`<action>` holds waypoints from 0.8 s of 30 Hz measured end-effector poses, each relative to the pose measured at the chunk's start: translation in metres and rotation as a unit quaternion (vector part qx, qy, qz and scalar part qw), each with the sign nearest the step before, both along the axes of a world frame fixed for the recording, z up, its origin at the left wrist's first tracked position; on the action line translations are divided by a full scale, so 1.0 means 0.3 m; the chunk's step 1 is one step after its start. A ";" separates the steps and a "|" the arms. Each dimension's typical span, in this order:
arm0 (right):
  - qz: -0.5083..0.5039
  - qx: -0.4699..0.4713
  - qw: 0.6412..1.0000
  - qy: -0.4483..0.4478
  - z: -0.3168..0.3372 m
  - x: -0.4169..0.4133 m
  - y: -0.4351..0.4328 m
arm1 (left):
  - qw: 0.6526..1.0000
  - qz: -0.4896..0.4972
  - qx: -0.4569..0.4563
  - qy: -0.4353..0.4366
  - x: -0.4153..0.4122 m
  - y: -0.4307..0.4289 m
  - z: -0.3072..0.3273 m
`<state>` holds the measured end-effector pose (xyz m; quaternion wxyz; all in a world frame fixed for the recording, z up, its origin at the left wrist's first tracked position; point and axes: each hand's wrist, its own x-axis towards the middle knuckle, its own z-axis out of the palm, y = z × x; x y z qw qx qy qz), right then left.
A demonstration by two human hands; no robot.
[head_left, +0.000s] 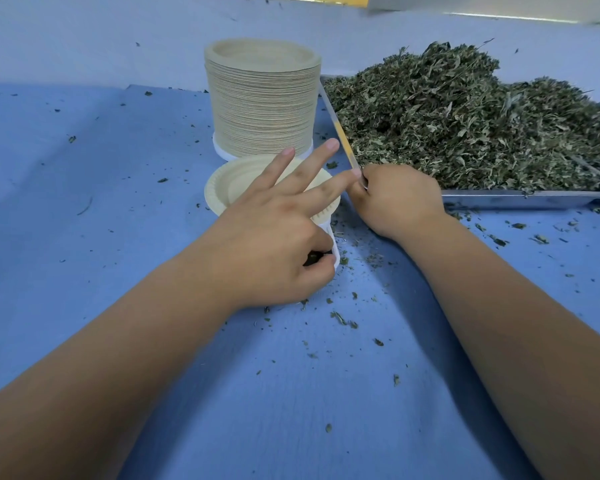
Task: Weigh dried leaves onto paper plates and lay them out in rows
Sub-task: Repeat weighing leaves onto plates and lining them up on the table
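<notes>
L hand (274, 230): over the plate, mid table. Three fingers (288, 152) straight & spread above the plate; the longest one's tip reaches the R hand. Thumb & forefinger curled together, pinching a dark bit (311, 258) at the scale's near side. Can't tell what the bit is.
R hand (395, 199): at the tray's near-left corner, back of hand up. Fingers curled; thumb & forefinger look closed round the rim there. Other fingertips hidden under the hand.
Plate (227, 188): one, pale, no leaves on the part that shows. Sits on the scale, just nearer than the stack, partly under the L hand.
Scale (329, 237): white, mostly hidden by plate & hand; only a ribbed edge shows. Display not visible.
Stack (262, 98): tall pile of same plates, upright, on a white base (222, 151). Toward the table's far edge, just left of the tray.
Tray (520, 199): metal, shallow, toward the far-right corner; runs off frame at right.
Leaves (465, 116): dry, green-grey, heaped high in the tray, above the rim.
Crumbs (340, 318): leaf bits scattered over the table, thickest near the scale & along the tray's near side.
Table (118, 220): covered w/ blue cloth; both bare forearms come in from the near edge.
</notes>
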<state>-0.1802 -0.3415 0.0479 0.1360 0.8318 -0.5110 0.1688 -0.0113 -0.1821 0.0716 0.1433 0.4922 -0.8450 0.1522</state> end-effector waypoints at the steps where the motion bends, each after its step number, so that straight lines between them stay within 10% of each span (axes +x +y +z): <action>1: -0.002 0.000 1.000 0.001 0.000 0.001 0.000 | 1.000 0.002 -0.001 -0.001 -0.002 0.001 -0.001; 24: -0.014 -0.017 1.000 -0.017 0.000 0.005 0.010 | 0.997 -0.023 -0.024 0.073 -0.006 -0.013 -0.031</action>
